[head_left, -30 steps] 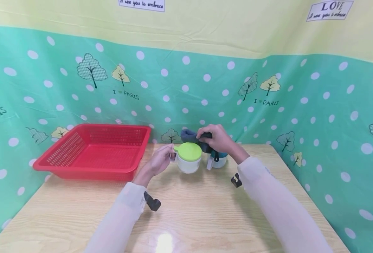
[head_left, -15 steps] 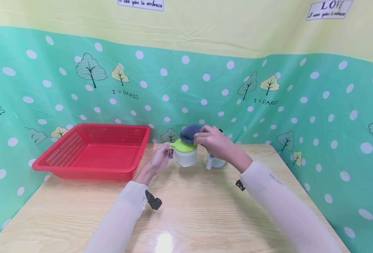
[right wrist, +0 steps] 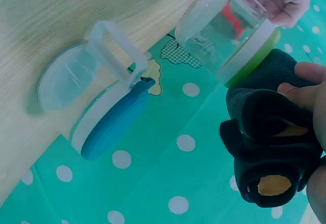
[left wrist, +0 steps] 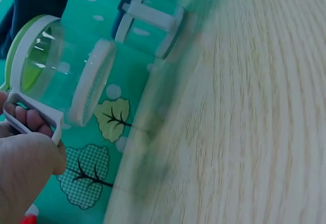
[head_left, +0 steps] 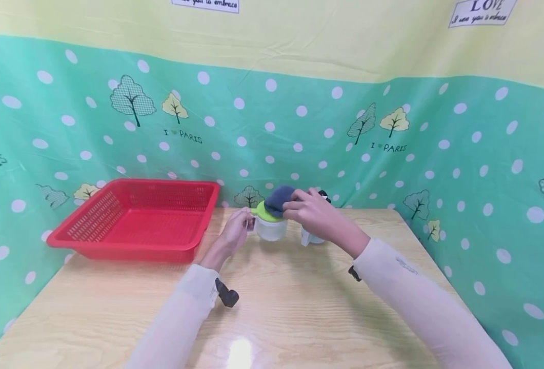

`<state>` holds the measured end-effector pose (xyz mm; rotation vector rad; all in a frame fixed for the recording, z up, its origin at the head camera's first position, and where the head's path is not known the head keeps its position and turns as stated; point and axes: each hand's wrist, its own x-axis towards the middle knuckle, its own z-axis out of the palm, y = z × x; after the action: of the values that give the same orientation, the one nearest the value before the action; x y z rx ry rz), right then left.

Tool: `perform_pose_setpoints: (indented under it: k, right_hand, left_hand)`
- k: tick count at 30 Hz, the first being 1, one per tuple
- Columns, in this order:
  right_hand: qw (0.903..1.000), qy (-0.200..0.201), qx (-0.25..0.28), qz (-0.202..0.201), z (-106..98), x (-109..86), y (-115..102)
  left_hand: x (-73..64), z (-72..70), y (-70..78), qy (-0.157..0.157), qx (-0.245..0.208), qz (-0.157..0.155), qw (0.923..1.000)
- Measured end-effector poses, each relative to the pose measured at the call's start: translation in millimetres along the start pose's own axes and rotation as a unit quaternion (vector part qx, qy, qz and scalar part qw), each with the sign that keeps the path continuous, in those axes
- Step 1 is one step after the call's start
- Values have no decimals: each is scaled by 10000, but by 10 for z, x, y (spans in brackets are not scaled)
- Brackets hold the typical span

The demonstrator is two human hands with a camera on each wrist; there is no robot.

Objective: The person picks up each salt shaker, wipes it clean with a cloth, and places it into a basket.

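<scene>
My left hand [head_left: 235,230] grips the white handle [left wrist: 53,114] of a clear storage jar [head_left: 270,230]. The jar has a green lid [head_left: 262,211] on top. A folded dark blue cloth [head_left: 279,201] is pinched in my right hand [head_left: 312,212] and lies over the right part of that lid. The right wrist view shows the cloth rolled in thick folds, its edge against the green lid. Under my right hand stands a second clear jar [right wrist: 66,79] with a blue lid [right wrist: 117,119] and a white handle; the hand partly hides it in the head view.
A red plastic basket [head_left: 190,251] stands at the left back of the wooden table [head_left: 272,312]. A green dotted curtain [head_left: 235,123] hangs close behind the jars and along the right side.
My right hand has brought the cloth left and down from beside the jar onto its green lid. The jar in my left hand has shifted slightly left and tipped back.
</scene>
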<state>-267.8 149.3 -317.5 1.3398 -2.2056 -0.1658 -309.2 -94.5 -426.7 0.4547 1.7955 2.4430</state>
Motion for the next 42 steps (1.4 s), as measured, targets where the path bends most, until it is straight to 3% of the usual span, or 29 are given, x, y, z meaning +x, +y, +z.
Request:
perform_pose_setpoints:
  k: [4, 9, 20, 29, 36, 42]
  right_hand:
    - [9991, -352, -148, 181, 57, 124, 34]
    - [9982, -480, -240, 271, 168, 217, 77]
    - [9971, 31, -699, -300, 166, -19, 9]
    - [9843, 570, -1316, -1033, 143, -169, -108]
    - [9851, 575, -1364, -873, 208, -41, -121]
    - [9894, 349, -1290, -567, 250, 84, -76]
  left_hand:
    - [-10, 29, -8, -87, 116, 27, 9999]
    - [-3, 33, -26, -2, 78, 39, 10000]
    - [86, 4, -35, 219, 128, 52, 9997]
    - [95, -19, -56, 164, 270, 35, 9995]
    - [89, 8, -59, 133, 300, 79, 9994]
    - [73, 41, -49, 73, 369, 43, 9993]
